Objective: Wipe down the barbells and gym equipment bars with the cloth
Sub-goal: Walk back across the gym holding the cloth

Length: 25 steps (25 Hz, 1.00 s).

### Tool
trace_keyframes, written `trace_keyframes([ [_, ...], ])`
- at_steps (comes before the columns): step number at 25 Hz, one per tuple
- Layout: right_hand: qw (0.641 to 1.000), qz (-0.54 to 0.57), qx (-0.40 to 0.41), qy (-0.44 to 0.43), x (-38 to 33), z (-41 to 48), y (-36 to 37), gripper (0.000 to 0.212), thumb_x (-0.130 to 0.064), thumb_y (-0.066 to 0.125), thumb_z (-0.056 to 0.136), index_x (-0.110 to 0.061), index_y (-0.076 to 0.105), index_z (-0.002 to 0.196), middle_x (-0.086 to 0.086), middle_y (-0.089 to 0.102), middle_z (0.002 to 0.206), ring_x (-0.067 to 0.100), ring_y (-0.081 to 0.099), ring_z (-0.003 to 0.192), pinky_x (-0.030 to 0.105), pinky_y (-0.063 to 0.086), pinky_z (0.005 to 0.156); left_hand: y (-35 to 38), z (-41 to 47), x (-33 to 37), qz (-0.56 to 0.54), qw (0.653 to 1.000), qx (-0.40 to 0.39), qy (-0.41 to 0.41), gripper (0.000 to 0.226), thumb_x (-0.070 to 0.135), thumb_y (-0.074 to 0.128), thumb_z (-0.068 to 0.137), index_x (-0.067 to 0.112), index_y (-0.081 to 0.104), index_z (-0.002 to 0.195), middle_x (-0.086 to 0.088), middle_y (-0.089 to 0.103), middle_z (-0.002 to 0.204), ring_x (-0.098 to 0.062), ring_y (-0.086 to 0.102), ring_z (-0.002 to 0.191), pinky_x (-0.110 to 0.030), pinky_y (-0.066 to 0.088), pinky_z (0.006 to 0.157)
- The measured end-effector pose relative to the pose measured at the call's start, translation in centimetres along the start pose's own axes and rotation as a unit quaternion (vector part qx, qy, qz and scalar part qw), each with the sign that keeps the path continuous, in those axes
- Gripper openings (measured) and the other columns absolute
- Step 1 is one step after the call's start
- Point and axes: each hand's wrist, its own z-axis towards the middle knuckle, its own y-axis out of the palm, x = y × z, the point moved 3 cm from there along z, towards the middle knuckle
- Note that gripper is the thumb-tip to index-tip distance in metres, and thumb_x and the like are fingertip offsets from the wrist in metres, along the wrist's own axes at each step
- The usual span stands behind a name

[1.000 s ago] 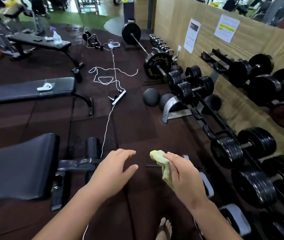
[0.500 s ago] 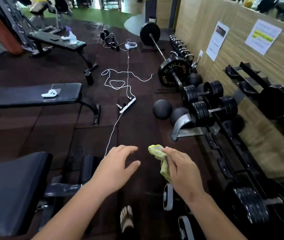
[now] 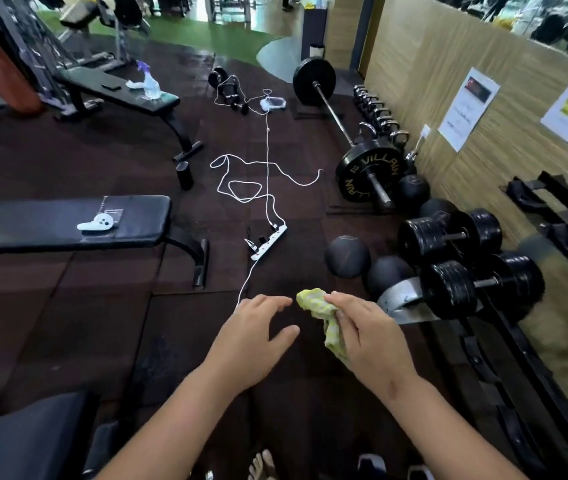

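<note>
My right hand [image 3: 369, 337] grips a crumpled yellow-green cloth [image 3: 324, 315] in front of me, above the dark rubber floor. My left hand [image 3: 251, 334] hovers just left of it, fingers spread and holding nothing. A long barbell [image 3: 334, 114] with black "VILLAIN" plates lies on the floor ahead to the right, along the wooden wall. Two black dumbbells [image 3: 448, 237] [image 3: 483, 284] rest on the low rack to the right of my hands, out of reach of both.
Two black balls [image 3: 346, 256] sit by the rack's foot. A white power strip [image 3: 268, 242] and its looping cable cross the floor ahead. A flat bench [image 3: 67, 225] with a white controller stands left; a farther bench [image 3: 116, 93] carries a spray bottle [image 3: 149, 81]. Kettlebells [image 3: 376, 112] line the wall.
I have walked forward along the rack: the barbell, balls and dumbbells are nearer, and the near bench has slid down out of the frame. Both hands keep their pose, cloth still held.
</note>
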Motion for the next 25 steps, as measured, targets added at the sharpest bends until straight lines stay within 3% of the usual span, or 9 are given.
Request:
trace_keyframes([
  [10,0.998,0.033,-0.042,-0.044,-3.3,18.1,7.4,0.036,-0.029,0.044,0.099,-0.035,0.066,0.126,-0.015,0.067,0.128,0.006,0.059,0.118,0.027,0.048,0.099,-7.1,11.9,-9.7,-0.005,0.996,0.059,-0.067,0.047,0.050,0.059,0.091,0.036,0.054,0.135,0.023,0.057,0.125,-0.002,0.047,0.118,-0.020,0.039,0.096],
  [14,0.993,0.049,-0.080,-0.076,-2.7,26.8,11.7,0.032,-0.023,0.049,0.102,-0.036,0.065,0.127,-0.023,0.064,0.125,0.002,0.057,0.117,0.021,0.046,0.099,-8.6,18.2,-13.9,-0.007,0.991,0.084,-0.109,0.047,0.050,0.060,0.091,0.035,0.054,0.136,0.022,0.057,0.124,-0.001,0.046,0.119,-0.023,0.041,0.100],
  [20,0.981,0.069,-0.135,-0.123,-2.8,39.6,16.1,0.034,-0.018,0.051,0.102,-0.036,0.065,0.127,-0.018,0.067,0.124,0.001,0.057,0.117,0.018,0.045,0.099,-11.4,26.8,-17.8,-0.008,0.976,0.120,-0.182,0.055,0.063,0.048,0.084,0.040,0.053,0.134,0.024,0.057,0.122,-0.001,0.047,0.119,-0.033,0.045,0.101],
  [25,0.966,0.082,-0.183,-0.163,-5.0,47.1,19.4,0.034,-0.018,0.051,0.103,-0.037,0.064,0.127,-0.019,0.065,0.128,0.000,0.055,0.121,0.008,0.037,0.100,-14.9,31.4,-20.1,-0.002,0.960,0.152,-0.235,0.052,0.061,0.049,0.086,0.041,0.051,0.134,0.023,0.056,0.125,-0.004,0.047,0.119,-0.036,0.044,0.101],
])
